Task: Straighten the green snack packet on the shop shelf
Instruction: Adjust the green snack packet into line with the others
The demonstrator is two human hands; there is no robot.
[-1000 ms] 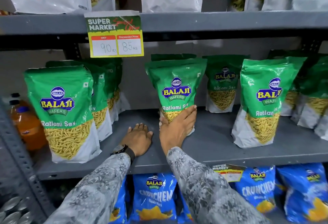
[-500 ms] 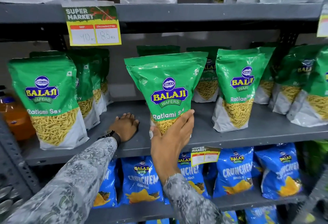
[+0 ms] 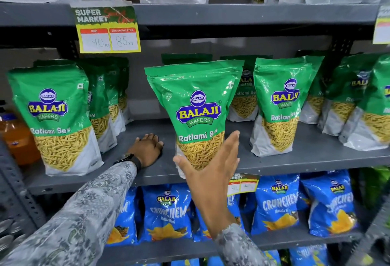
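Note:
The green snack packet (image 3: 194, 101), a Balaji Ratlami Sev pouch, stands at the front edge of the grey middle shelf (image 3: 306, 156), its top leaning slightly left. My right hand (image 3: 209, 166) is pressed against its lower front, with the thumb at the bottom left corner and the fingers stretched up along the right side. It covers the packet's base. My left hand (image 3: 147, 149) lies palm down on the bare shelf just left of the packet, holding nothing. A dark watch sits on that wrist.
Matching green packets stand in rows to the left (image 3: 54, 118), right (image 3: 278, 107) and behind. An orange bottle (image 3: 16, 139) sits at the far left. A price tag (image 3: 107, 29) hangs from the upper shelf. Blue Crunchem packets (image 3: 166, 211) fill the shelf below.
My right hand has drawn the green packet from deeper on the shelf to the front edge, and its fingers now lie flatter on the packet. My left hand stays on the shelf.

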